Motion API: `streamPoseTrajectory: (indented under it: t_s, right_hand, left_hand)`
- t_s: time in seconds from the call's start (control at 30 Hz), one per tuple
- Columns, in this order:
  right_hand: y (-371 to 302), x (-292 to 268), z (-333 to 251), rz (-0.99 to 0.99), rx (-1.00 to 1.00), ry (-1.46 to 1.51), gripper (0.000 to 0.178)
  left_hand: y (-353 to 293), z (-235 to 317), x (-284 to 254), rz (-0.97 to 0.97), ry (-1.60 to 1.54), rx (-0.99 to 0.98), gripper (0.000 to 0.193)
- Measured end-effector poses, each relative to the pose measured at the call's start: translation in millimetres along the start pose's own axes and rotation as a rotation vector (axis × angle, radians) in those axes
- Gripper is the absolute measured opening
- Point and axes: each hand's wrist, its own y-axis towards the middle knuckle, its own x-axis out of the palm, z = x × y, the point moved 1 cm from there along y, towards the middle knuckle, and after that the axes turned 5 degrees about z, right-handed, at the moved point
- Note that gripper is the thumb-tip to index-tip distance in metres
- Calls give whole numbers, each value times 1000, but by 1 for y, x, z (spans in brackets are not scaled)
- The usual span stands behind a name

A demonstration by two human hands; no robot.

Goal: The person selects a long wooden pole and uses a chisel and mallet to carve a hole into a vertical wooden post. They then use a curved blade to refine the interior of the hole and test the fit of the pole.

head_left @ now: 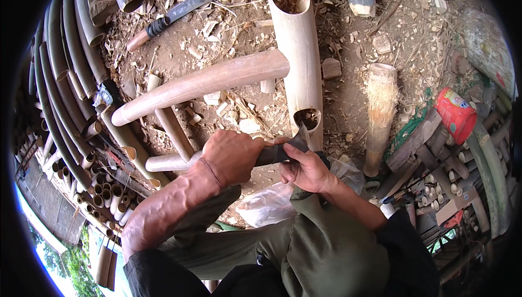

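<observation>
My left hand [232, 154] is closed round a long, narrow piece whose dark section [268, 157] shows between my hands. My right hand [307, 169] pinches a flat dark strip [298, 140] with a pointed upper end, against that piece. Whether the strip is part of it I cannot tell. Just beyond my hands, a thick pale bamboo post [300, 52] lies with oval holes cut in it. A bamboo pole [204, 84] meets its side. Left of my left hand a pale bamboo bar [166, 163] shows; its other end is hidden.
A machete [187, 9] lies on the chip-strewn ground. Bamboo lengths [60, 79] are stacked at left. To the right are a frayed bamboo stump [380, 112], a red container [455, 115] and piled offcuts [429, 166]. A clear plastic bag [266, 205] is by my legs.
</observation>
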Motion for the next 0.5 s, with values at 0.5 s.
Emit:
streamPoseTrajectory:
  t_s: [0.5]
  right_hand:
    - [-36, -13, -18, 67, -96, -207, 28]
  left_hand:
    - [-6, 34, 46, 329, -87, -56, 17]
